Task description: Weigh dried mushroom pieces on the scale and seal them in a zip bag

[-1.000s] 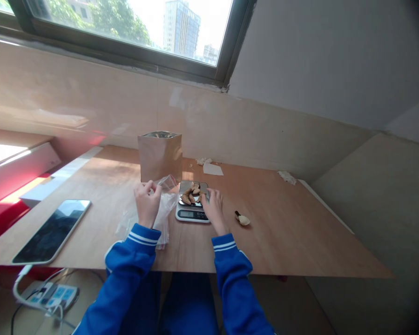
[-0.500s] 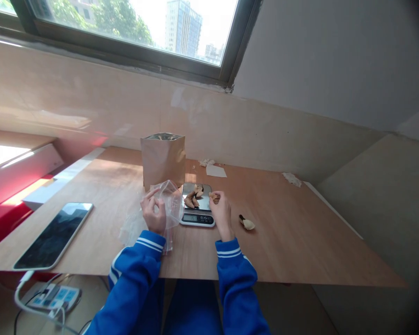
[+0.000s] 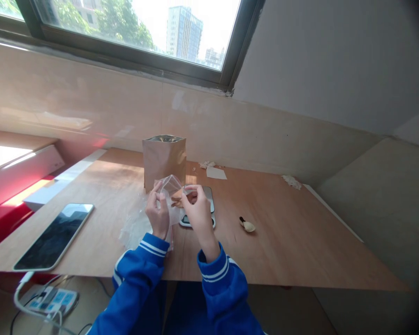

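Clear plastic bag (image 3: pixel 170 188) held up at the middle of the table, its mouth gaping, over the near side of a digital kitchen scale (image 3: pixel 196 222). Left hand (image 3: pixel 157 213): fingers (image 3: pixel 156 193) curled, pinching the bag's left side. Right hand (image 3: pixel 198 213): thumb and fingers (image 3: pixel 191 190) closed, apparently gripping a broken brown piece (image 3: pixel 177 201) at the bag's mouth. Whether the piece is inside, cannot tell through the film. Steel platform (image 3: pixel 208 199) of the scale mostly hidden behind the right hand.

Around the bag: kraft stand-up pouch (image 3: pixel 164 163) upright at 12 o'clock, just behind; paper scrap (image 3: pixel 216 173) at 1; crumpled tissue (image 3: pixel 291 182) at 2; pale shell piece (image 3: pixel 248 226) at 3, on the wooden tabletop (image 3: pixel 282 251); smartphone (image 3: pixel 54 237) face up at 8.
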Available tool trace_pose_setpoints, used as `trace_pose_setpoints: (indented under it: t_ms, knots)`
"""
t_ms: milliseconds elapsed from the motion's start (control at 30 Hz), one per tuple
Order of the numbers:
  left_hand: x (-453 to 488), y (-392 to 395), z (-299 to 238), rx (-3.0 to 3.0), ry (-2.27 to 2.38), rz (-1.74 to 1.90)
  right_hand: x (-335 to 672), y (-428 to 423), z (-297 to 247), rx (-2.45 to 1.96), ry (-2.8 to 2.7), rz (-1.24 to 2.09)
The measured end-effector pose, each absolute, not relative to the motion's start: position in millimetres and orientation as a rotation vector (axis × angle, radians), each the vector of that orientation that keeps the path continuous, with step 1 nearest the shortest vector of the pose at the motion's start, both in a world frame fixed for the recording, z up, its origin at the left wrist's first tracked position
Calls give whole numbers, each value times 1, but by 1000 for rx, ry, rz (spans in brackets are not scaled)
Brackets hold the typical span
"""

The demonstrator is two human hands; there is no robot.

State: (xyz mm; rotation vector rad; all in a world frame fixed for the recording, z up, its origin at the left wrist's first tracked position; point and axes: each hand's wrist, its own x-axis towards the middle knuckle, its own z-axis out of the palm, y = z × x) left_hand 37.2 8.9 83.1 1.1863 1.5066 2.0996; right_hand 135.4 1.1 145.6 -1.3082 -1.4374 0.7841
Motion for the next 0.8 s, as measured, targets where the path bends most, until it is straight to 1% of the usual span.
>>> trace_pose_setpoints:
  t_ms: [133,267,333,467,567,700,800]
  knots:
    - [40,5,100,1126,1423,2127,142,-5,154,-1329,-1632,661]
    - [36,8,100,847,1355,2125,159,-1,151,-1283,-1541,458]
    - [34,11,97,751,1329,2114,166,6,138,-1309,-1599,356]
    - [33,12,93,744,1311,2093,172,21,99,-1348,-2006,222]
    - [34,11,92,746,1296,2088,171,24,76,-1373,-2196,129]
    - [35,9,89,734,1276,2076,173,23,70,-1378,-2211,85]
    - [35,8,87,776,1294,2060,177,23,74,-1318,-2118,163]
